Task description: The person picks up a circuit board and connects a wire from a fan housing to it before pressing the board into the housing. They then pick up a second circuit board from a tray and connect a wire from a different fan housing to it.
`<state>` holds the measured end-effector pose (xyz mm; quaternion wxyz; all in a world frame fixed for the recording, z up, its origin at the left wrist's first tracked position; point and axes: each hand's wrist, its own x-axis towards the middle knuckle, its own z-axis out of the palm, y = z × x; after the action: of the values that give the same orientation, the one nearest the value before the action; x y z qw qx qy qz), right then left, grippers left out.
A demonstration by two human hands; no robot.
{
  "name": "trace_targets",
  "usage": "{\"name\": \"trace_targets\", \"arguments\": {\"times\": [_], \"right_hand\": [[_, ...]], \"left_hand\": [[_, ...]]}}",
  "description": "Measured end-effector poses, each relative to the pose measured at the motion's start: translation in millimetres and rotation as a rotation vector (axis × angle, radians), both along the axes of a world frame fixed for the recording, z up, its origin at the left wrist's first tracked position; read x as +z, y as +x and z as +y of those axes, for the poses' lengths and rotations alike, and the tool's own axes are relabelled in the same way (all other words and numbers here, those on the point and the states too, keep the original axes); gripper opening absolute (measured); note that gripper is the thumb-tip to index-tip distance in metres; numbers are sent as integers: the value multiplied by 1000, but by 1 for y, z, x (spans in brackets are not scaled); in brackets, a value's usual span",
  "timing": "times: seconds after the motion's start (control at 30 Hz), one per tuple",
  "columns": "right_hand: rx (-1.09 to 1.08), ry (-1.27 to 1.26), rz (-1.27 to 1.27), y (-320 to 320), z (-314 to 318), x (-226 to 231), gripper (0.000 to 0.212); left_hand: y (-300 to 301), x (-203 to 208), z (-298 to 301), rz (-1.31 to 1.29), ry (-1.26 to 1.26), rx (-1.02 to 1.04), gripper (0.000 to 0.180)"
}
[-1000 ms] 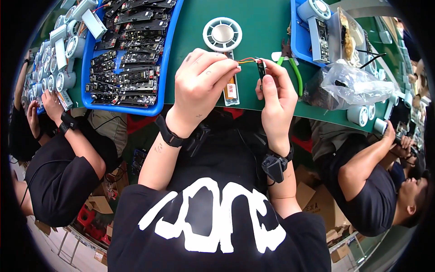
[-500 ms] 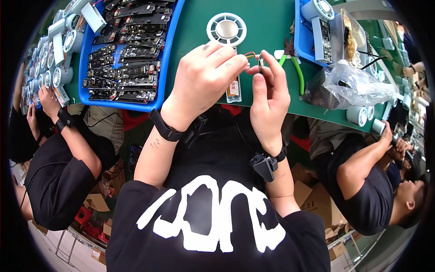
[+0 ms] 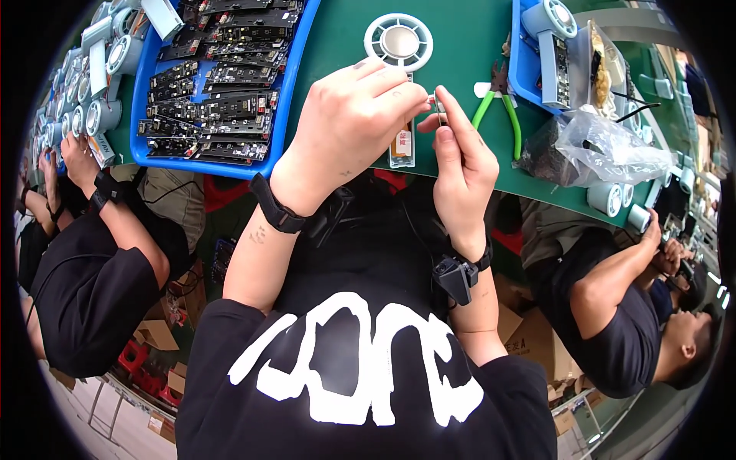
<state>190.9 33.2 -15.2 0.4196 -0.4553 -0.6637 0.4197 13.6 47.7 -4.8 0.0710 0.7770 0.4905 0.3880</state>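
Note:
In the middle, my left hand point(image 3: 356, 126) is closed in a pinch beside the right fingertips; what it grips is hidden. My right hand point(image 3: 466, 165) holds a thin circuit board point(image 3: 441, 113), seen nearly edge-on, between thumb and fingers. Both sets of fingertips meet at the board's upper end. Beneath them lies a light-blue handheld fan point(image 3: 399, 42), its round grille pointing away from me. My left hand covers part of its handle. A battery with an orange and white label point(image 3: 402, 142) shows in the handle's near end.
A blue tray point(image 3: 277, 115) of stacked circuit boards stands left. Green-handled cutters point(image 3: 515, 126) lie right of my hands, near a blue bin point(image 3: 525, 73) and a clear plastic bag point(image 3: 613, 146). Co-workers sit on both sides; more fans point(image 3: 103, 115) are piled far left.
Both my hands have shifted slightly right in the picture, as have the fan and cutters. The red and yellow wires seen between my fingers before are now mostly hidden.

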Motion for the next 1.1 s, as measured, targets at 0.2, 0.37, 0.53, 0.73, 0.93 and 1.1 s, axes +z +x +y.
{"name": "trace_targets", "arguments": {"times": [0.2,0.37,0.53,0.73,0.93,1.1], "right_hand": [[52,64,-110,8,9,4,37],[140,-60,-154,14,15,17,36],[203,-136,-146,19,22,25,36],[260,-179,-123,24,28,29,36],[395,-230,-141,33,39,28,37],[421,-208,-129,35,44,28,37]], "left_hand": [[-3,4,0,35,-20,-16,13],[-6,3,1,18,-17,-54,14],[-6,3,-2,-62,-26,-46,18],[-8,-3,4,-78,92,-99,23],[-13,3,7,-14,72,-184,24],[-13,8,11,-4,22,-205,24]]}}
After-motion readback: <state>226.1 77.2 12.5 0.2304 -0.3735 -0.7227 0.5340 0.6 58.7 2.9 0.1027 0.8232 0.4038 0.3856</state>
